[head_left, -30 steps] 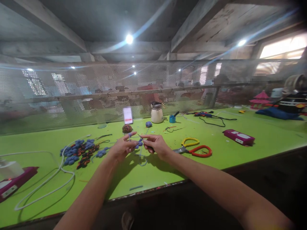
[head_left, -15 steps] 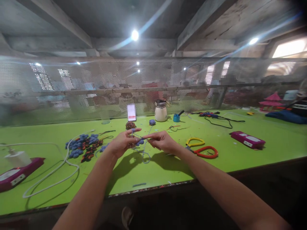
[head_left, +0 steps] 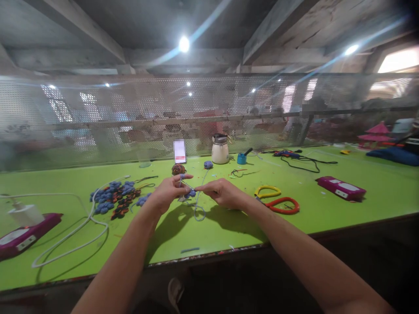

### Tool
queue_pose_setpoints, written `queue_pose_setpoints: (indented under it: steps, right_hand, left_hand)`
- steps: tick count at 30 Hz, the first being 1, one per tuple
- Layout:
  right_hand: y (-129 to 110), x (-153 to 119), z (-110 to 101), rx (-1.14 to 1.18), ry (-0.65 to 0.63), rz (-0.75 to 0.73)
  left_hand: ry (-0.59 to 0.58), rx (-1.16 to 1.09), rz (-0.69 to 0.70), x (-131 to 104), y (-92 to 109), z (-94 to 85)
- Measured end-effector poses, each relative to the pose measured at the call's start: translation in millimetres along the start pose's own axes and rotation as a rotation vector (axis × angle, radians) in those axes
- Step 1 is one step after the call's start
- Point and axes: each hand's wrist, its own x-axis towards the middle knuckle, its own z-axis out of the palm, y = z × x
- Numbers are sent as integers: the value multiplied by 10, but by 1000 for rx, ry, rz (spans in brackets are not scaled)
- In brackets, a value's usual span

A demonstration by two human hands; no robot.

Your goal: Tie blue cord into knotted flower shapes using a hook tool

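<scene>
The left fingers [head_left: 182, 191] partly hide the bluish-purple yarn piece [head_left: 190, 194].

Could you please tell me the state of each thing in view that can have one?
Phone: upright, screen lit.
Scissors: lying flat, handles apart, blades largely hidden.
Ceiling lights: on.
Blue yarn ball: wound, one strand trailing.
Blue yarn piece: pinched in left hand.
Right hand: fingers curled.
Charger: apparently plugged into left power strip.
Jug: upright.

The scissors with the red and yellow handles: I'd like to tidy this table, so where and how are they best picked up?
Probably by the red loop, coming from the right: it lies flat, rounded end facing right, nearer the front edge of the table than the yellow loop. The other end of the scissors disappears leftward behind the right forearm.
</scene>
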Motion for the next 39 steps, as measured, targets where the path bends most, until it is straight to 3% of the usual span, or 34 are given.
queue_pose_setpoints:
  steps: [11, 21, 25, 29, 32, 35, 39]
  right_hand:
    - [-59, 6, 33, -411, -113, 45]
    - [-159, -8, 113, -458, -127, 100]
    - [-128, 16, 185, -195, -48, 229]
    - [-38, 68, 329, 654, 231, 618]
    - [-37, 88, 413, 834, 276, 700]
    - [-90, 87, 429, 945, 330, 693]
    - [-116, 83, 398, 1093, 375, 581]
  left_hand:
    - [26, 256, 99, 28, -43, 84]
    - [59, 498, 190, 85, -133, 96]
    - [108, 574, 248, 71, -113, 147]
    - [163, 618, 347, 37, -110, 257]
    - [227, 597, 413, 35, -128, 330]
    - [248, 340, 335, 60, -129, 320]
    - [82, -214, 55, 58, -59, 184]
